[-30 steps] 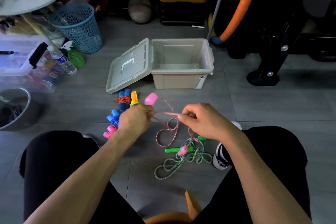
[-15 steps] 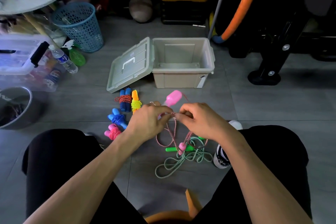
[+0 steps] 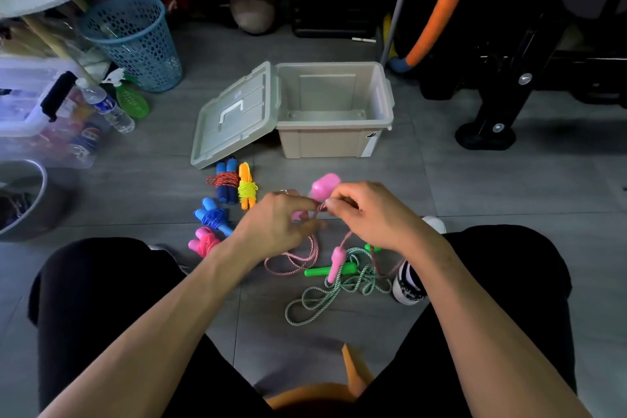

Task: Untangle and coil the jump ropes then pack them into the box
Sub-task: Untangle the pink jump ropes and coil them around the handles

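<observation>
The person sits on the tiled floor [image 3: 475, 197] with knees apart, both hands raised close together in front of the beige storage box [image 3: 334, 142]. The left hand [image 3: 271, 224] and the right hand [image 3: 369, 214] meet at the pink jump rope [image 3: 298, 258]: the right fingers [image 3: 334, 204] are curled and pinch the cord just below its pink handle [image 3: 324, 186], which sticks up between the two hands. The left fingers seem to be curled round the same cord, though motion blur makes that grip hard to read. From the hands the pink cord hangs down in loops to the floor, and its second pink handle [image 3: 337, 263] lies across the green jump rope [image 3: 336, 295], which sprawls loose and tangled beside a black-and-white shoe [image 3: 409, 285].

Left of the hands, four coiled ropes lie on the floor: a blue-handled one wound in red cord [image 3: 226, 184], an orange one wound in yellow [image 3: 247, 190], a blue one [image 3: 212, 216] and a pink one [image 3: 203, 243]. The box stands open behind them, its lid [image 3: 234, 115] leaning off its left edge. A blue mesh basket [image 3: 135, 41] stands farther left.
</observation>
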